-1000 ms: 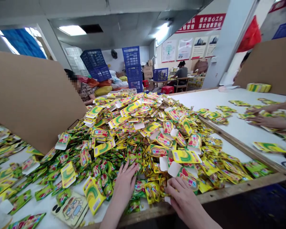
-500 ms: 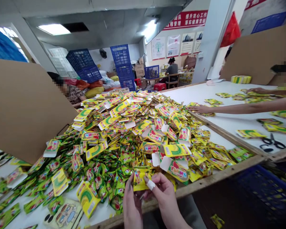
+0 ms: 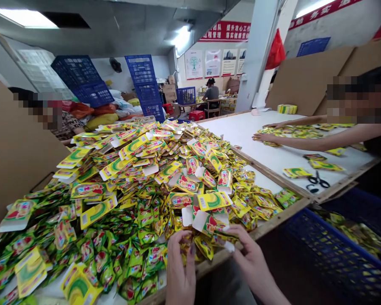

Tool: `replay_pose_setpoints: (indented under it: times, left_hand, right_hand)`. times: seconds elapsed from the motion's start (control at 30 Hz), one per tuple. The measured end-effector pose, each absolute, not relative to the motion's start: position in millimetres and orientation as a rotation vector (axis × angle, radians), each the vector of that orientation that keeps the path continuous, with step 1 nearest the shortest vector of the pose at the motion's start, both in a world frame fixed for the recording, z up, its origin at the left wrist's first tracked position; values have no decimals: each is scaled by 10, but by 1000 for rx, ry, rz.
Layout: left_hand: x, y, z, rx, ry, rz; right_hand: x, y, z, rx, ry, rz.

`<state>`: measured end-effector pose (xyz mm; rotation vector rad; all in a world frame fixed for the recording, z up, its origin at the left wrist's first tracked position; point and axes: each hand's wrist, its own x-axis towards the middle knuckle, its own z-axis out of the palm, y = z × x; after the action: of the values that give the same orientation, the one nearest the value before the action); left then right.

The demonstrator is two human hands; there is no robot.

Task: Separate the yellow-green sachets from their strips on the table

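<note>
A big heap of yellow and green sachets and folded cards covers the table in front of me. My left hand is at the near edge with its fingers curled shut on a small yellow sachet. My right hand, one fingertip wrapped in white tape, pinches the same sachet from the right side. Both hands hover just over the wooden table rim, touching the front of the heap.
A blue crate holding sachets stands low at my right. Cardboard sheet leans at the left. A co-worker's arms spread sachets on the white table beyond, near black scissors. Stacked blue crates and a seated person are at the back.
My view has swung right and down. My hands pulled a sachet out of the heap, and now hold it lower at the table edge. The co-worker's arms reached further across the white table.
</note>
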<state>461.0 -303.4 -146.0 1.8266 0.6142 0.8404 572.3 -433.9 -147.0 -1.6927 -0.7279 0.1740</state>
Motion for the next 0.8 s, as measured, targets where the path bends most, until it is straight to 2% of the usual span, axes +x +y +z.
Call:
replay_pose_setpoints:
  times: [0.13,0.27,0.4,0.5,0.63,0.8]
  left_hand:
    - [4672,-2903,-1437,1861,587,566]
    - [4632,-2936,-1551,1907,550,586]
    - [4540,-3000,-1557,1912,658,733]
    - [4468,-3038,-1447,1768,651,796]
    - [4343,-3043,-1235,1333,636,491]
    - [4209,-2980,-1116,1057,534,282]
  right_hand:
    - [6039,-4432,-1351,-2029,-1127,164]
    - [6097,-4364,-1271,-2152,-1272,271]
    - [6030,-4382,-1133,-1964,-1215,326]
    - [5840,-4366,-999,-1641,-1099,550]
    - [5550,-4324,-933,-1412,-1065,825]
    - [5564,-4377,-923,-1447,-762,662]
